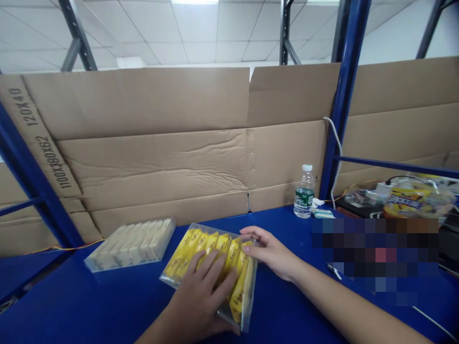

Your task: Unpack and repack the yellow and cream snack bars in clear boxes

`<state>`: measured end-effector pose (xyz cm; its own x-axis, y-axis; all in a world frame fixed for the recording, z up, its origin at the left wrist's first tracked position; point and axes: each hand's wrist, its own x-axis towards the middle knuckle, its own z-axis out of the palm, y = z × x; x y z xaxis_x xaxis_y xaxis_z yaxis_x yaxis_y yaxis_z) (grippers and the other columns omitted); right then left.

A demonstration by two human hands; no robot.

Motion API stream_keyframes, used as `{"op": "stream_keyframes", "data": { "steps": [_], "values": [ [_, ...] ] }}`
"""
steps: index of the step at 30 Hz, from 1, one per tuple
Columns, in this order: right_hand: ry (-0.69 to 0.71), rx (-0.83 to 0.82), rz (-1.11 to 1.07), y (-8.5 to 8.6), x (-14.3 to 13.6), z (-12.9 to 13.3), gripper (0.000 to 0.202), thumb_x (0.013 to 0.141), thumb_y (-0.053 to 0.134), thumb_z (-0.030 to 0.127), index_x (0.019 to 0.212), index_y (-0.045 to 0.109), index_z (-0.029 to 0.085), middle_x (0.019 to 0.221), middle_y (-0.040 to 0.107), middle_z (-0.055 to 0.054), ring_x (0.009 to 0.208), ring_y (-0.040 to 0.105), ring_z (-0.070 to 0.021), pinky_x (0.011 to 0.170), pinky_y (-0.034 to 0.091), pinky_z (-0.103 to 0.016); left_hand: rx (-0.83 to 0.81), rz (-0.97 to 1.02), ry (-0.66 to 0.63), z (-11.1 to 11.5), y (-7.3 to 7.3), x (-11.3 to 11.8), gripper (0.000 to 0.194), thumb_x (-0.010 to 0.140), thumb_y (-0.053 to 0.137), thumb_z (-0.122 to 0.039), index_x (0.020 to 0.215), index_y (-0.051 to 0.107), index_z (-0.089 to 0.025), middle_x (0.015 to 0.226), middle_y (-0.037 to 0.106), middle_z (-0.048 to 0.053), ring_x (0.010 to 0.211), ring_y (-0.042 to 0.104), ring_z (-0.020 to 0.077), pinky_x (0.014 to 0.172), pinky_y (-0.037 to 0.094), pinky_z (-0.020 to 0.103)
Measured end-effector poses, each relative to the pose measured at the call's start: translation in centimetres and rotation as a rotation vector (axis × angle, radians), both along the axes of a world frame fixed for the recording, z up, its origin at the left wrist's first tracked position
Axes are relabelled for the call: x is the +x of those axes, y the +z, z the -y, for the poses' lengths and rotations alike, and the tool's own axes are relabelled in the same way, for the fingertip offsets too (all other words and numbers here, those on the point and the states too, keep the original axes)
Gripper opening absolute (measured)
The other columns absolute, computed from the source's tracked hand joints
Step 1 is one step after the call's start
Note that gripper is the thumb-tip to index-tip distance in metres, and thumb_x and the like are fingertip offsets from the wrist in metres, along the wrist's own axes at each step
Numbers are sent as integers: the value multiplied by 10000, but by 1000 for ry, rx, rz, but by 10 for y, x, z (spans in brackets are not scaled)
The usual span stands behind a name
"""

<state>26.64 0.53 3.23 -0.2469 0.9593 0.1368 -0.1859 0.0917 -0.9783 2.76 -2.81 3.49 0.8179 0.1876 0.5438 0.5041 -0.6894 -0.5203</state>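
A clear plastic tray (245,317) holding a row of yellow wrapped packets (185,253) sits slightly turned on the blue table in front of me. My left hand (201,298) lies palm down over the packets with its fingers spread; its thumb reaches the tray's near side. At the far right corner, my right hand (267,251) grips the tray, its thumb on the end packet and its fingers along the outer edge. The packets under my left hand are partly hidden. Left of the tray stands a similar clear case (131,243) of pale packets, touched by neither hand.
Cardboard panels (161,167) wall off the back of the blue table (107,306). A water bottle (304,193) stands at the back right, near a blue post (344,95). Farther right lie a yellow snack bag (409,200), a pen (334,271) and a blurred-out patch.
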Motion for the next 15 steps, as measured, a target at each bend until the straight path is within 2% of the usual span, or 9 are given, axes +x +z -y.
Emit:
{"op": "stream_keyframes", "data": {
  "steps": [4,6,8,11,15],
  "values": [
    [-141,-165,-130,6,0,-2,502,599,870,327,1023,618,234,914,673,18,734,645,-155,593,487,-268,59,13,-33,7,3,5,684,832,530,-751,1208,629,-188,1198,701,150,1183,587,345,1140,190,565],
    [-146,-268,-209,6,6,-6,482,601,850,301,1000,588,234,863,674,25,705,654,-161,585,505,-280,56,46,-39,8,2,5,519,891,578,-605,1217,624,-204,1213,697,149,1190,590,332,1142,207,559],
    [-115,-313,-286,5,11,-9,478,609,838,269,995,560,234,894,695,9,738,679,-170,639,541,-306,55,92,-25,6,0,5,338,929,598,-373,1229,617,-219,1222,693,151,1219,582,322,1125,261,556],
    [-52,-289,-361,5,10,-9,508,653,839,271,1061,537,243,1002,709,-18,822,703,-175,715,564,-318,66,113,2,2,-1,-2,368,892,551,-99,1238,605,-213,1244,679,159,1292,534,340,1084,350,568],
    [3,-204,-317,3,4,-6,610,738,819,393,1226,468,289,1066,678,-13,873,713,-180,712,572,-320,96,92,30,-13,5,-30,404,852,511,-34,1220,599,-174,1266,662,173,1318,512,360,1043,427,565]
  ]
}}
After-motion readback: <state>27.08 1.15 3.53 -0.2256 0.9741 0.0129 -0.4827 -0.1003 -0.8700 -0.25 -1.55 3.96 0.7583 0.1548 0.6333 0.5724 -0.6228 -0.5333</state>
